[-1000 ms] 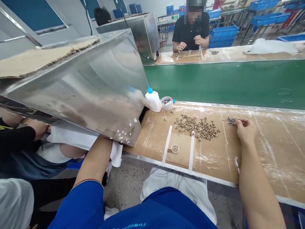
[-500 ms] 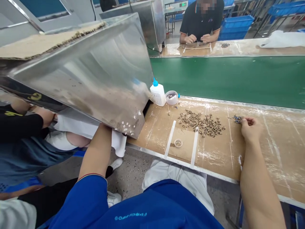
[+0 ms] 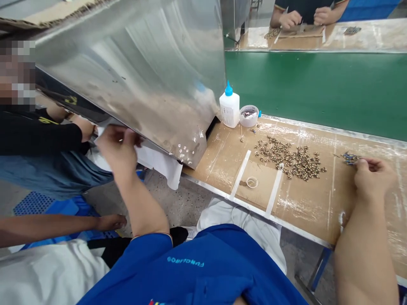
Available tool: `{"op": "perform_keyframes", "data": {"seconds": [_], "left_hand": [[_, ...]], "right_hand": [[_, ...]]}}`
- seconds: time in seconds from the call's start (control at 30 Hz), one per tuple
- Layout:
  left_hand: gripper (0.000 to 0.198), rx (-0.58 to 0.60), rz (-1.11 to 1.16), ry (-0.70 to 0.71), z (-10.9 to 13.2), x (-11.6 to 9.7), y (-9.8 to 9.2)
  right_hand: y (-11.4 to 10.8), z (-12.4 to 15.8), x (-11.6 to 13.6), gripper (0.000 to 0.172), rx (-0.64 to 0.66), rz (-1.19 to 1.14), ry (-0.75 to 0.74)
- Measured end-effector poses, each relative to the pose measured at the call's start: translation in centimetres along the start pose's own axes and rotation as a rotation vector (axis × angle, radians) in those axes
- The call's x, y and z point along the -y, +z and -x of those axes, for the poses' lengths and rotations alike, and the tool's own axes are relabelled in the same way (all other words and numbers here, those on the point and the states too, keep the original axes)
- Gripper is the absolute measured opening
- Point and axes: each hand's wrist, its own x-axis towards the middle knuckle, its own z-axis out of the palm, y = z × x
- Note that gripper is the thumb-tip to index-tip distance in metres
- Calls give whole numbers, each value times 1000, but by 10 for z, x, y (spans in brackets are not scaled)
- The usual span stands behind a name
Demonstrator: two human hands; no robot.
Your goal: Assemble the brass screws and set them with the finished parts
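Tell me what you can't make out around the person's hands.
The small blue and metal pieces at the right hand: too small, partly covered by the fingers.
What the left hand touches: hidden by the hand itself and the steel housing.
Contents of the round tub: too small to tell.
The person across the green belt: cut off by the top edge.

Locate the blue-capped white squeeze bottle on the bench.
In the head view, the blue-capped white squeeze bottle stands at the far edge of the cardboard-covered bench, beside the lower corner of the tilted stainless steel box, just left of a clear round tub.
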Motion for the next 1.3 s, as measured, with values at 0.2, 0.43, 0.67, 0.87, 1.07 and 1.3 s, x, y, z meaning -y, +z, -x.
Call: {"op": "perform_keyframes", "data": {"seconds": [0.2,0.43,0.67,0.87,1.07,1.3], "left_hand": [[18,25,329,75,56,-38,-9],[24,893,125,-105,81,-12,110],[8,988,-63,-49,68,13,220],[19,753,-478,-157,34,34,243],[25,693,-556,-340,22,58,248],[9,753,-202,-40,37,51,260]], "right_hand": [[-2,8,10,20,5,-9,37],[1,8,9,17,22,-22,26],[-1,8,9,11,24,-4,-4],[-2,12,17,15,34,1,36],[0,11,18,16,43,-20,47],[1,6,13,20,-30,-66,5]]}}
